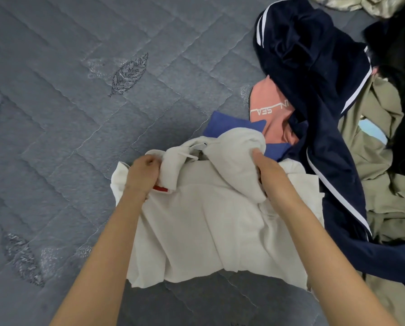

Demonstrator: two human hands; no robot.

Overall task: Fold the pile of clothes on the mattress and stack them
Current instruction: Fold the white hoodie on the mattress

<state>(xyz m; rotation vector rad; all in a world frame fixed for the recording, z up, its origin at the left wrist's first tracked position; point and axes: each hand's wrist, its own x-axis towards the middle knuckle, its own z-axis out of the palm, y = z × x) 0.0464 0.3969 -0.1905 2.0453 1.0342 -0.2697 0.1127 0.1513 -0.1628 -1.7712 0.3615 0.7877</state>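
Our left hand (142,175) and right hand (268,171) each grip the white garment (208,220) on the mattress (67,114); we judge folding barely begun, the pile (314,90) beside it lying unfolded.

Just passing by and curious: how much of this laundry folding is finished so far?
Little looks done: only a blue piece lies flat, possibly folded, on the mattress. In hand: the left hand and right hand both grip the upper part of a white garment, mid-fold. Left: the navy jacket, pink top, khaki garment and black garment lie in a crumpled heap; no stack is visible yet.
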